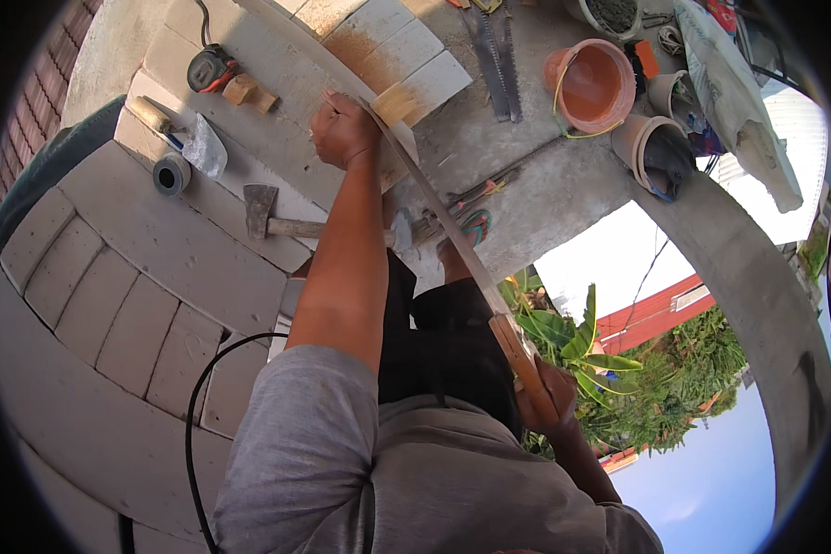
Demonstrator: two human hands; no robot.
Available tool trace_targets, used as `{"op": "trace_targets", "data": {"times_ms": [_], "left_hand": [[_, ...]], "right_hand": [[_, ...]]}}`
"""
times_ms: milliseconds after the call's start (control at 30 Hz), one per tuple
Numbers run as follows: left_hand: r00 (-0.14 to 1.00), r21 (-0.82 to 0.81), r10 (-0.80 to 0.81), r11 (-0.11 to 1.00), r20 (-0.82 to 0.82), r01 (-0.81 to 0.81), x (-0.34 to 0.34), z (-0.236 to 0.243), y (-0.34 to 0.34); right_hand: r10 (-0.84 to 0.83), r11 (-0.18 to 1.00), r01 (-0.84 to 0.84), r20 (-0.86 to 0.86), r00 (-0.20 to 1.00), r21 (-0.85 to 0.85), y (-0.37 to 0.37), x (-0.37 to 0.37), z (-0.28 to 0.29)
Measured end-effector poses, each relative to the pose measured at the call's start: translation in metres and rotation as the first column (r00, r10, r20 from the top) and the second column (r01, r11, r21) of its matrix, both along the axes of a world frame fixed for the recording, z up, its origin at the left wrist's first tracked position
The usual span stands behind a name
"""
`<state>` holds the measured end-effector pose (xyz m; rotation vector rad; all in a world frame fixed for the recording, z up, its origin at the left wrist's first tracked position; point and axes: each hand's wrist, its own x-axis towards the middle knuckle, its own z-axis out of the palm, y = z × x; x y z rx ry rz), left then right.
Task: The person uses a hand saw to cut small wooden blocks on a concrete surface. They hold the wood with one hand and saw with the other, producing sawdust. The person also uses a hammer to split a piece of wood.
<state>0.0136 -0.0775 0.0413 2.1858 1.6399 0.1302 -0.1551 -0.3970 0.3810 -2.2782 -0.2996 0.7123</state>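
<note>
My right hand (547,395) is closed round the wooden handle of a long hand saw (452,231). Its narrow blade slants up and left, away from my body, to beside my left hand (343,131). That hand is closed over the pale block surface, fingers curled against the edge of a long pale strip (305,42). Whether it grips the strip I cannot tell. A small yellowish piece of wood (397,104) lies right of it, by sawdust-covered light blocks (420,57). Below my left forearm, partly hidden, lies a hatchet (260,210) with a wooden handle.
Left of my left hand are a tape measure (210,70), a wooden offcut (249,92), a plastic bag (205,148) and a tape roll (171,174). Saw blades (494,69) and an orange bucket (591,85) stand farther right. A ledge (739,268) drops away toward plants.
</note>
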Motion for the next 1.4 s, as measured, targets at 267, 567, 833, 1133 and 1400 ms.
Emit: {"op": "trace_targets", "data": {"times_ms": [267,567,833,1133,1400], "left_hand": [[0.999,-0.085,-0.028,0.996,-0.043,0.025,0.004,0.002,-0.003],[1.000,-0.022,-0.027,0.999,-0.003,0.027,0.003,0.000,-0.003],[1.000,-0.086,-0.007,0.996,-0.008,0.006,0.002,-0.001,-0.001],[1.000,-0.088,-0.030,0.996,-0.004,0.029,0.007,0.005,-0.006],[0.999,-0.086,0.036,0.996,-0.036,-0.039,0.007,0.004,0.002]], "right_hand": [[-0.209,0.942,0.240,-0.152,0.966,0.232,0.116,0.093,-0.159],[-0.030,0.999,0.031,-0.027,0.999,0.041,0.017,0.012,-0.023],[-0.178,0.953,0.212,-0.169,0.970,0.216,0.103,0.085,-0.136],[-0.111,0.988,0.116,-0.062,0.992,0.102,0.053,0.044,-0.082],[-0.152,0.979,0.173,-0.184,0.971,0.106,0.060,0.051,-0.065]]}}
